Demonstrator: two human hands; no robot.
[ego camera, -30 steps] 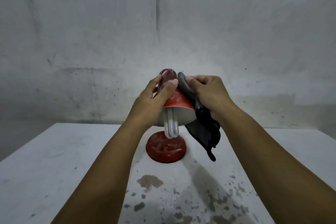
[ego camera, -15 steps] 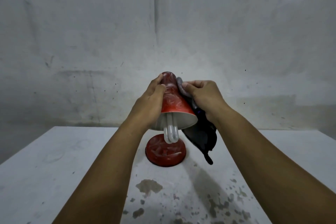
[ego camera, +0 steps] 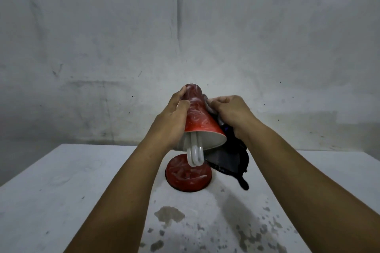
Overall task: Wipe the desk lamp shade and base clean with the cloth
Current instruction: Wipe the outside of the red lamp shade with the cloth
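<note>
Now, in the head view, the red lamp shade [ego camera: 198, 117] sits up in the middle, tipped so its open mouth faces near and down. The left hand [ego camera: 171, 121] grips the left side of the shade, fingers [ego camera: 183, 93] curled round its narrow top. The right hand [ego camera: 232, 114] holds the dark cloth [ego camera: 230, 160] and presses it on the right side of the shade, fingers curled tight on the cloth. Most of the cloth hangs down loose below that hand, and its tip dangles just above the tabletop [ego camera: 61, 191].

The white bulb [ego camera: 195, 155] pokes out of the shade. The round red base [ego camera: 188, 175] stands on the tabletop right below, near the far edge. Lots of open room lies to the left and right of the base. Dark wet spots [ego camera: 169, 214] mark the near part of the tabletop. A grey wall [ego camera: 185, 26] stands behind.

Compared with half a second ago, the right hand has slid a bit higher up the shade, and the left fingers reach closer to the top.

The lamp's neck is hidden behind the shade and bulb. Both arms are cut off at the bottom edge.
</note>
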